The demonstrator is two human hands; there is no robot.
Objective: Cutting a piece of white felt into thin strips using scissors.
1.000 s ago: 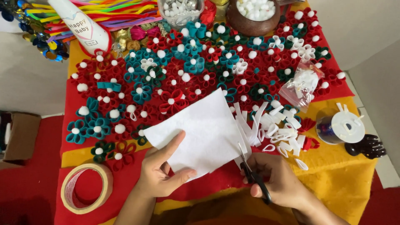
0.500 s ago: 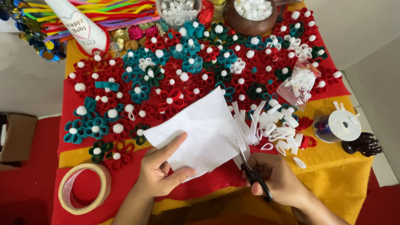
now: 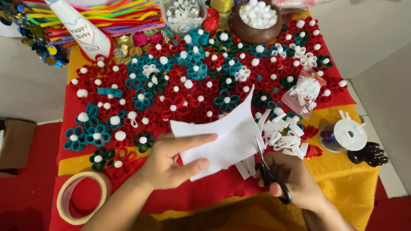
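My left hand [image 3: 169,164] pinches a white felt sheet [image 3: 220,137] between thumb and fingers. My right hand [image 3: 295,179] grips black scissors [image 3: 272,173], blades at the sheet's edge, beside cut strips [image 3: 280,134].

I am seeing a white felt sheet [image 3: 222,137] lying slightly tilted over the red cloth, its right edge cut into narrow strips. Black-handled scissors [image 3: 270,175] are standing at that edge, blades pointing up into the sheet, handles low.
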